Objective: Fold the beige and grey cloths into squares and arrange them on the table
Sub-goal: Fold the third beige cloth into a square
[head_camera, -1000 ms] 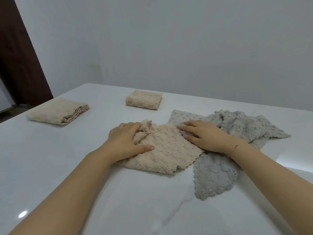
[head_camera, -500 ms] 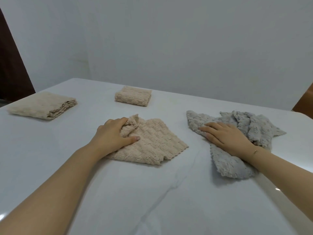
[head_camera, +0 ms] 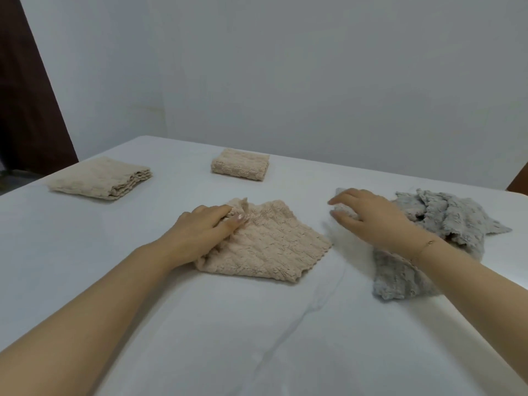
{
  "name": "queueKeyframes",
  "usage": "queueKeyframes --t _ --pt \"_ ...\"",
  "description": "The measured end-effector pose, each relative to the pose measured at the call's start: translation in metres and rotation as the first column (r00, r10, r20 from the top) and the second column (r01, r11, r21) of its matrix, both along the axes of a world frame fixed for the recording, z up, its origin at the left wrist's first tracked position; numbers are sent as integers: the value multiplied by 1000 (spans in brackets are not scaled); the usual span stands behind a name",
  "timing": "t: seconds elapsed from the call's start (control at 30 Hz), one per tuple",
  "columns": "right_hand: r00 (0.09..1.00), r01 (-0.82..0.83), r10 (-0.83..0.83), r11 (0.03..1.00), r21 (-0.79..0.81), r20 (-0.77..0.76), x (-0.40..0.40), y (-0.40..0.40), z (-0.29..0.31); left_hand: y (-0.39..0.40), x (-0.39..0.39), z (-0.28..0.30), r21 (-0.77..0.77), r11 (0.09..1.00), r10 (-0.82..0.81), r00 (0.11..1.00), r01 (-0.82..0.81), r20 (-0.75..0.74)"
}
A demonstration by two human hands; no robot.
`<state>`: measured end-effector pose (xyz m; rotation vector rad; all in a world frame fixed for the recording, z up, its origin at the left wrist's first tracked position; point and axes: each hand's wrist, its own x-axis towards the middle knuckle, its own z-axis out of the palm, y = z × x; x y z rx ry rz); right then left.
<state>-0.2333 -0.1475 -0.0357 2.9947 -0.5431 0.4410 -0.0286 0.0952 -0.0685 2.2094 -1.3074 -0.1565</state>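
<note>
- White worktop (head_camera: pixel 257 338) under a plain wall carries your cloths.
- Beyond the beige cloth (head_camera: pixel 271 247), a folded stack (head_camera: pixel 100 178) and a folded square (head_camera: pixel 241 166) look done.
- Your left hand (head_camera: pixel 205 227) pinches its bunched far corner; its unfolded diamond points toward you.
- Right of it, your right hand (head_camera: pixel 371 218) rests flat, uncurled, on the crumpled grey cloths (head_camera: pixel 445 221), long axis running toward you. Both remain unfolded.

Rumpled beige cloth (head_camera: pixel 268 244) left of crumpled grey cloths (head_camera: pixel 445 224)
</note>
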Motion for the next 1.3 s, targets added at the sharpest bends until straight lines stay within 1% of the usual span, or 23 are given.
queueKeyframes --t 0.07,0.13,0.2,0.23,0.3,0.37,0.43,0.5,0.63,0.7,0.77,0.8,0.9,0.93,0.97,1.03,1.1,1.13,1.3 --pt "998 -24 29 995 95 -54 18 21 9 9 9 -6 -49 998 -44 998 41 -55" --pt "991 -36 59 982 185 -117 39 33 13 16 15 -9 -127 991 -68 981 45 -184" --pt "987 -58 93 968 245 -133 62 41 12 21 15 -4 -168 984 -105 944 54 -311" --pt "986 -73 112 957 281 -125 73 44 10 23 15 -2 -168 984 -119 932 64 -343" --pt "979 -126 176 920 371 -104 91 50 6 24 19 -2 -157 986 -111 932 59 -345" --pt "965 -179 244 882 437 -96 103 53 2 23 25 -5 -160 987 -71 950 22 -304" --pt "948 -204 285 885 419 -141 110 53 -2 22 35 -8 -194 979 8 959 -66 -282" --pt "938 -206 293 901 381 -185 115 53 -8 27 50 -9 -239 953 113 953 -184 -283" --pt "949 -210 265 936 282 -172 105 56 -11 35 69 -7 -361 867 257 929 -343 -265" --pt "939 -166 246 935 312 -239 98 60 -3 37 73 -5 -362 846 291 908 -392 -302" --pt "930 -92 218 917 387 -295 92 61 9 37 75 -5 -319 851 291 880 -417 -375" --pt "931 -80 209 917 392 -298 92 60 14 36 76 -5 -293 850 295 856 -438 -424" --pt "963 -83 166 931 355 -213 103 48 24 32 78 -2 -225 844 312 787 -487 -533" --pt "968 -71 152 928 367 -200 108 41 26 31 77 0 -217 843 308 772 -493 -555" --pt "966 -51 145 920 390 -215 113 36 28 31 77 1 -208 844 301 757 -495 -579" --pt "939 -1 147 905 426 -310 122 28 28 32 74 4 -185 847 288 724 -497 -627" --pt "907 48 152 891 452 -394 126 23 19 34 72 5 -198 844 259 702 -498 -663" --pt "905 46 160 884 465 -394 127 21 13 34 71 5 -219 836 245 699 -503 -672" --pt "920 -58 261 828 558 -292 127 22 -1 32 67 6 -321 774 168 667 -545 -726"
